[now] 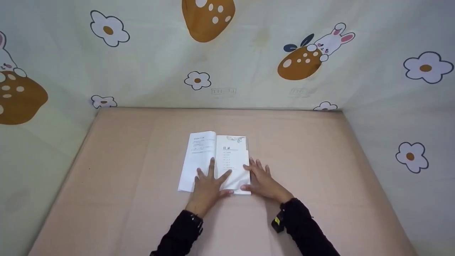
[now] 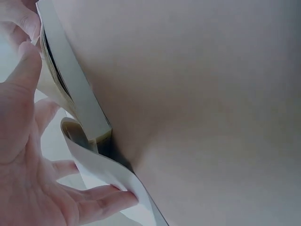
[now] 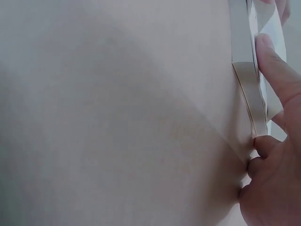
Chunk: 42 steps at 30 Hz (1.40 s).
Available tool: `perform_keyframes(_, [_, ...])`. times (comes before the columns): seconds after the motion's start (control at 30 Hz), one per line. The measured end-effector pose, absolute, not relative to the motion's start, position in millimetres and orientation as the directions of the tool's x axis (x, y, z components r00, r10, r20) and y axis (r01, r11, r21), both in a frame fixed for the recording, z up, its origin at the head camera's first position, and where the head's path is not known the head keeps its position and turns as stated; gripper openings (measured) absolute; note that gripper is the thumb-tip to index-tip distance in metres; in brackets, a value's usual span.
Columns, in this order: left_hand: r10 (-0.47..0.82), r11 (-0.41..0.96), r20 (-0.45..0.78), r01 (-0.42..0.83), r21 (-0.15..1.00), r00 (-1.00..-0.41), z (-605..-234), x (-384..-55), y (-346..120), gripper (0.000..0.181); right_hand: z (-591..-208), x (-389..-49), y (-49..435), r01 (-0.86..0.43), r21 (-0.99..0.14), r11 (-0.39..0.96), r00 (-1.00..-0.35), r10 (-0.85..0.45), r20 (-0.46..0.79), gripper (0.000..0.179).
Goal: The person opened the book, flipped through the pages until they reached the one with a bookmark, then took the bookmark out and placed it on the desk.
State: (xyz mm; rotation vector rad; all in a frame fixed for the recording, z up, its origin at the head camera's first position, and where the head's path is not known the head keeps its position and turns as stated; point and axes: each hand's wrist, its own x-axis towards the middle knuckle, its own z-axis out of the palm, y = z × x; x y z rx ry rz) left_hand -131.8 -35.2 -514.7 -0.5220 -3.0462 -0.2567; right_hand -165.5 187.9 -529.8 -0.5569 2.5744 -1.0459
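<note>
An open book [image 1: 233,154] lies on the table, with printed text on both pages and a leafy ornament at the top of the right page. My left hand [image 1: 207,190] is spread across its lower middle, its fingers pressing on both pages and its thumb near the bottom edge. At the right edge, my right hand [image 1: 265,182] rests its thumb and index finger on the page, while other fingers lie beside the book on the table. In the left wrist view, the book's left pages [image 2: 101,167] curl up beneath the left fingers. The right wrist view shows the page block's edge [image 3: 241,37] by the right thumb.
The table [image 1: 117,170] has a plain pinkish-beige cover. Behind and at both sides hang pale cloth walls [image 1: 153,64], printed with flowers, rabbits and brown spotted shapes. Dark sleeves [image 1: 181,233] cover both forearms, and a small black device [image 1: 278,222] sits at the right wrist.
</note>
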Motion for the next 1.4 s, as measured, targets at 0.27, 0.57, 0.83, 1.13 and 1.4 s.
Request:
perform_keyframes(0.27, [0.342, 0.918, 0.166, 0.366, 0.151, -0.925, -518.0, -133.4, -38.4, 0.045, -529.6, -165.3, 190.9, -0.224, -0.727, 0.649, -0.88, -0.455, -0.135, 0.083])
perform_keyframes(0.57, [0.253, 0.913, 0.145, 0.286, 0.29, -0.956, -518.3, -133.9, -37.8, 0.051, -529.0, -166.2, 188.6, -0.184, -0.708, 0.681, -0.885, -0.429, -0.183, 0.105])
perform_keyframes(0.83, [0.159, 0.878, 0.126, 0.199, 0.436, -0.979, -516.1, -133.5, -43.9, 0.055, -526.8, -167.4, 189.4, -0.211, -0.714, 0.668, -0.865, -0.467, -0.182, 0.093])
perform_keyframes(1.13, [0.0, 0.915, 0.149, 0.06, 0.398, -0.989, -519.3, -131.7, -61.4, 0.047, -527.5, -166.8, 188.7, -0.198, -0.715, 0.67, -0.869, -0.457, -0.189, 0.095])
perform_keyframes(1.4, [-0.034, 0.909, 0.11, 0.015, 0.416, -0.993, -518.5, -138.0, -73.4, 0.051, -529.2, -168.2, 189.7, -0.213, -0.704, 0.677, -0.868, -0.462, -0.183, 0.094])
